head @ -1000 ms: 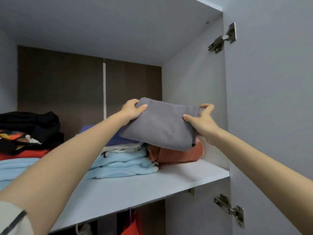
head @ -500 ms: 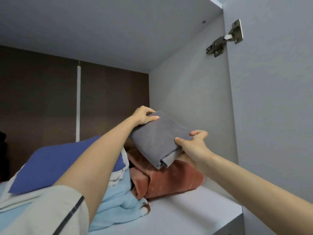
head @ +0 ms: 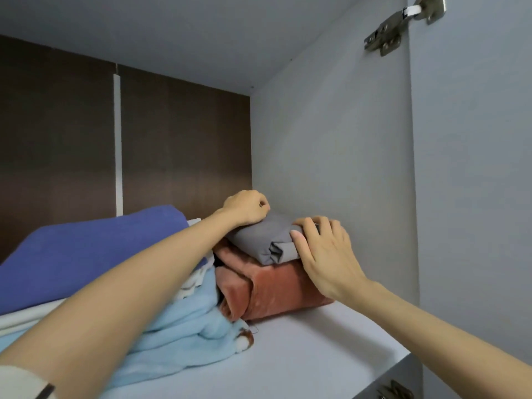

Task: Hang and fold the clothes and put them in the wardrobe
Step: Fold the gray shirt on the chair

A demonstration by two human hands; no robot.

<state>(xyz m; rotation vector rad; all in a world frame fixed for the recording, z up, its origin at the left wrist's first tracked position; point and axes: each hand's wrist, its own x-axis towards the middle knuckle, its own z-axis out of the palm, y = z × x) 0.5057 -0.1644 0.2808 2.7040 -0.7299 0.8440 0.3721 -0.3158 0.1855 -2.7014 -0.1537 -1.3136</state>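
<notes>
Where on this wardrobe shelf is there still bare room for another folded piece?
Bare shelf shows in front of the rust-coloured bundle and light blue pile, out to the front edge. Behind is crowded: the grey fold tops the bundle by the side wall.

matt grey cloth [head: 259,236], plush rust fabric [head: 276,286]

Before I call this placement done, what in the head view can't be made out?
- Grey folded garment: far edge hidden by left hand, right end by right hand.
- Rust garment: back hidden under the grey one.
- Blue stack: cut by the left frame edge and the forearm.
- Lower hinge: cropped at the bottom.
</notes>
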